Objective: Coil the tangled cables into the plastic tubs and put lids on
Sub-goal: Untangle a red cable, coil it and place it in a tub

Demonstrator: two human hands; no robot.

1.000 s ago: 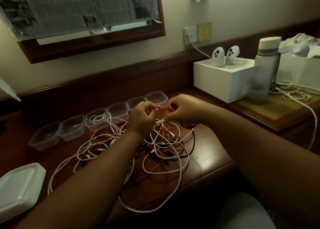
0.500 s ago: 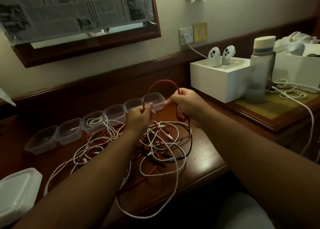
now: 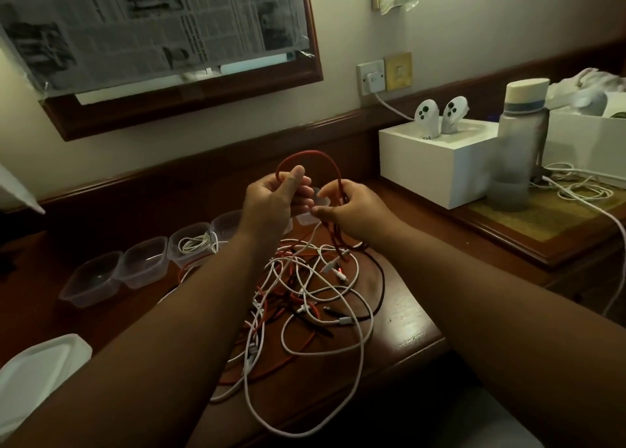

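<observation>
A red cable (image 3: pixel 310 154) arches in a loop between my two hands above the desk. My left hand (image 3: pixel 274 197) pinches one side of the loop. My right hand (image 3: pixel 352 207) grips the other side, where the red strands hang down. Below them a tangle of white, red and black cables (image 3: pixel 315 295) lies on the wooden desk (image 3: pixel 406 315). A row of clear plastic tubs (image 3: pixel 145 261) stands behind the tangle. One tub (image 3: pixel 194 244) holds a coiled white cable. White lids (image 3: pixel 37 376) are stacked at the lower left.
A white box (image 3: pixel 437 170) with two white controllers (image 3: pixel 442 114) stands at the right, next to a grey bottle (image 3: pixel 521 143). More white cable (image 3: pixel 582 190) lies beyond it. A framed mirror covered with newspaper (image 3: pixel 162 31) hangs on the wall.
Both hands have risen from the tangle and drawn the red cable up into an arch. The hands have since come closer together and the loop stands taller.
</observation>
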